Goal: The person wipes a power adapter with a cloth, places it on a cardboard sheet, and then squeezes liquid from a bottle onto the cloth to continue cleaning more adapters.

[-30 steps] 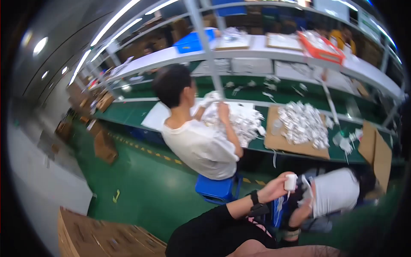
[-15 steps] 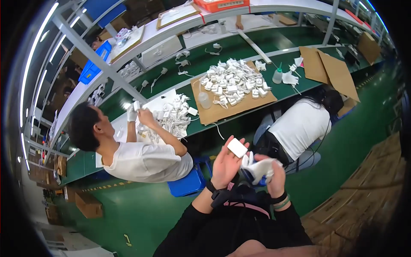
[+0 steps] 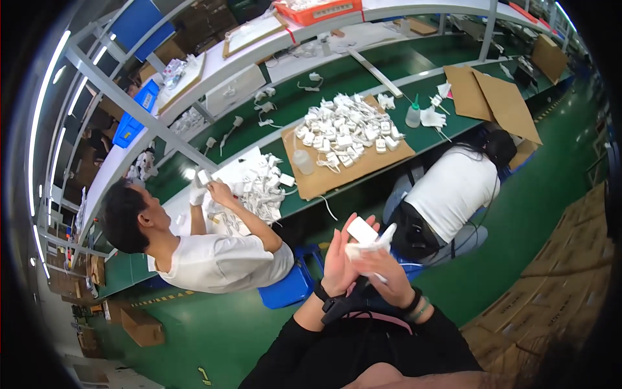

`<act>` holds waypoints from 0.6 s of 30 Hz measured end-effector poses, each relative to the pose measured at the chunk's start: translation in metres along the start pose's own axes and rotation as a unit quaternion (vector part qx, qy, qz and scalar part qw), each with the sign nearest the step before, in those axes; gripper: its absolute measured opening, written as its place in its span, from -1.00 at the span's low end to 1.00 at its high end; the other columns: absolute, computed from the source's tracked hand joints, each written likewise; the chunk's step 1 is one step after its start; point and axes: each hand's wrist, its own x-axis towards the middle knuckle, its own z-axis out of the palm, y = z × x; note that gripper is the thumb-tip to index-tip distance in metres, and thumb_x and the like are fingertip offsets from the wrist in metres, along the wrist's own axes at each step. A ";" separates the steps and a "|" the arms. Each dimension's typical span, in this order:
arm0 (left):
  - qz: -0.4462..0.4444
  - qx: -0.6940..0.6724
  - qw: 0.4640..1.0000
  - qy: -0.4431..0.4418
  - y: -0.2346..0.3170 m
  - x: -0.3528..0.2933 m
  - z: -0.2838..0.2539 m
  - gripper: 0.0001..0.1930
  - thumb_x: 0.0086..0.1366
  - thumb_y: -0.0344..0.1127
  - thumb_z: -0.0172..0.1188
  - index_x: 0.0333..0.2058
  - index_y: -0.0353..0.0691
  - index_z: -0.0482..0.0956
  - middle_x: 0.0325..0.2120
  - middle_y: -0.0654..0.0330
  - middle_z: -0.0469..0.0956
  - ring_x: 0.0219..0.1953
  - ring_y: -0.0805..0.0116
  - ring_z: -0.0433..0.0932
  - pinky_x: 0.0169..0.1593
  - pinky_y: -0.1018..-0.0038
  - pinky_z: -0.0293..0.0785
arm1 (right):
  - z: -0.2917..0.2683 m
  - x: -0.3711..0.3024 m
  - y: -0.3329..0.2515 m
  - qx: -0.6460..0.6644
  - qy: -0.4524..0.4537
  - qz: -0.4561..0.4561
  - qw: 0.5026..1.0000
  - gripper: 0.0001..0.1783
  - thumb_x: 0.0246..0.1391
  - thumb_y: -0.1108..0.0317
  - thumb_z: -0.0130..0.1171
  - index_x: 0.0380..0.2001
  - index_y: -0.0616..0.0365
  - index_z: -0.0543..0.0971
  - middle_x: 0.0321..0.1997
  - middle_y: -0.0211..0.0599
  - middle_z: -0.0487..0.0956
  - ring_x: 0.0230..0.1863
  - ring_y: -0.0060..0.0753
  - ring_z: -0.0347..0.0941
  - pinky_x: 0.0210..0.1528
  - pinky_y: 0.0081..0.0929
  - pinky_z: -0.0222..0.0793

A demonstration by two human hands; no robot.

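Observation:
My left hand [image 3: 337,264] is palm up, its fingers stretched out behind a white rectangular charger block [image 3: 363,229] that it supports. My right hand [image 3: 385,268] lies over a crumpled white glove [image 3: 378,246] and presses it toward the left palm, against the lower edge of the block. The right fingers are partly hidden by the glove and the left hand. Both hands are raised in front of my body, away from the bench.
Ahead, a pile of white chargers [image 3: 346,126] covers a cardboard sheet [image 3: 308,186] on the green bench. One person [image 3: 214,259] sits at left handling a charger; another person [image 3: 447,194] bends over at right. A blue stool [image 3: 285,288] and stacked cartons [image 3: 538,285] flank me.
My right hand has moved left with the glove, bringing it onto my left palm beside the charger block. The view has shifted slightly.

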 end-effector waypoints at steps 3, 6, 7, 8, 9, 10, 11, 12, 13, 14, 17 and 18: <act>0.009 -0.019 0.998 -0.051 0.012 0.014 -0.028 -0.51 0.41 0.03 -0.30 0.20 -0.08 0.12 -0.01 0.08 0.31 -0.03 0.20 0.33 -0.04 0.34 0.32 | -0.005 -0.030 -0.010 0.410 0.070 0.241 0.877 -0.58 0.17 0.25 -0.18 -0.19 0.41 0.51 -0.07 -0.01 0.54 -0.06 -0.11 0.48 0.07 -0.24 0.30; -0.013 -0.080 0.993 -0.089 0.019 0.019 -0.033 -0.54 0.41 0.04 -0.26 0.15 -0.07 0.18 -0.19 0.15 0.33 -0.24 0.32 0.35 -0.26 0.46 0.32 | -0.015 -0.027 -0.020 0.428 0.193 0.299 0.831 -0.52 0.19 0.19 -0.24 -0.22 0.44 0.50 -0.11 0.01 0.54 -0.12 -0.19 0.50 0.02 -0.28 0.33; -0.038 -0.129 0.986 -0.102 0.023 0.022 -0.031 -0.55 0.40 0.04 -0.23 0.13 -0.06 0.20 -0.29 0.19 0.31 -0.34 0.38 0.30 -0.36 0.51 0.26 | -0.017 -0.027 -0.021 0.434 0.255 0.328 0.800 -0.49 0.20 0.16 -0.27 -0.23 0.46 0.50 -0.14 0.01 0.55 -0.15 -0.23 0.51 0.00 -0.30 0.35; -0.063 -0.177 0.975 -0.115 0.024 0.023 -0.030 -0.57 0.40 0.04 -0.20 0.11 -0.05 0.22 -0.39 0.23 0.29 -0.44 0.44 0.26 -0.46 0.56 0.20 | -0.021 -0.028 -0.021 0.435 0.255 0.329 0.799 -0.49 0.20 0.16 -0.27 -0.23 0.46 0.50 -0.14 0.01 0.55 -0.15 -0.23 0.51 0.00 -0.30 0.35; -0.064 -0.177 0.976 -0.113 0.022 0.023 -0.030 -0.57 0.40 0.04 -0.20 0.11 -0.05 0.22 -0.39 0.23 0.29 -0.44 0.44 0.26 -0.46 0.56 0.20 | -0.026 -0.029 -0.019 0.438 0.259 0.327 0.797 -0.50 0.20 0.17 -0.27 -0.23 0.45 0.50 -0.14 0.01 0.55 -0.14 -0.23 0.51 0.00 -0.32 0.35; -0.064 -0.179 0.974 -0.126 0.019 0.025 -0.027 -0.56 0.38 0.06 -0.17 0.08 -0.05 0.26 -0.44 0.26 0.26 -0.46 0.46 0.23 -0.48 0.57 0.17 | -0.031 -0.028 -0.016 0.441 0.263 0.324 0.795 -0.51 0.21 0.18 -0.27 -0.23 0.44 0.50 -0.15 0.00 0.55 -0.14 -0.23 0.50 0.00 -0.34 0.34; -0.063 -0.181 0.972 -0.139 0.016 0.026 -0.024 -0.56 0.36 0.09 -0.14 0.05 -0.05 0.29 -0.48 0.28 0.23 -0.48 0.49 0.21 -0.49 0.58 0.14 | -0.033 -0.026 -0.015 0.443 0.268 0.321 0.793 -0.52 0.21 0.19 -0.27 -0.23 0.44 0.50 -0.16 -0.01 0.55 -0.13 -0.24 0.50 0.00 -0.35 0.34; -0.063 -0.183 0.969 -0.152 0.014 0.027 -0.021 -0.55 0.34 0.12 -0.11 0.02 -0.05 0.33 -0.53 0.31 0.20 -0.49 0.51 0.18 -0.51 0.59 0.11 | -0.035 -0.025 -0.016 0.444 0.270 0.321 0.792 -0.52 0.21 0.19 -0.27 -0.23 0.44 0.50 -0.16 -0.01 0.55 -0.13 -0.24 0.50 0.00 -0.35 0.34; -0.064 -0.182 0.970 -0.151 0.015 0.026 -0.018 -0.55 0.34 0.12 -0.11 0.02 -0.05 0.33 -0.53 0.31 0.20 -0.49 0.51 0.18 -0.51 0.59 0.11 | -0.036 -0.023 -0.017 0.437 0.275 0.309 0.799 -0.51 0.21 0.19 -0.27 -0.22 0.44 0.50 -0.17 -0.01 0.56 -0.13 -0.25 0.49 0.01 -0.37 0.33; -0.055 -0.136 0.981 -0.126 0.015 0.025 -0.015 -0.55 0.34 0.11 -0.11 0.01 -0.07 0.34 -0.54 0.31 0.20 -0.49 0.51 0.18 -0.52 0.59 0.11 | -0.037 -0.021 -0.018 0.429 0.281 0.297 0.806 -0.51 0.22 0.18 -0.27 -0.22 0.44 0.51 -0.18 -0.01 0.56 -0.13 -0.25 0.49 0.02 -0.39 0.32; -0.034 -0.045 0.996 -0.075 0.016 0.021 -0.011 -0.56 0.34 0.09 -0.11 -0.01 -0.10 0.36 -0.55 0.32 0.20 -0.49 0.51 0.19 -0.52 0.59 0.10 | -0.036 -0.022 -0.016 0.433 0.278 0.286 0.808 -0.50 0.24 0.18 -0.28 -0.16 0.43 0.49 -0.15 -0.02 0.55 -0.10 -0.27 0.48 0.04 -0.42 0.29; -0.045 -0.078 0.989 -0.117 0.016 0.024 -0.019 -0.57 0.34 0.07 -0.11 0.00 -0.11 0.35 -0.52 0.30 0.21 -0.48 0.50 0.20 -0.51 0.57 0.12 | -0.036 -0.022 -0.014 0.446 0.269 0.285 0.805 -0.50 0.26 0.17 -0.29 -0.12 0.43 0.47 -0.11 -0.03 0.54 -0.07 -0.27 0.46 0.06 -0.43 0.28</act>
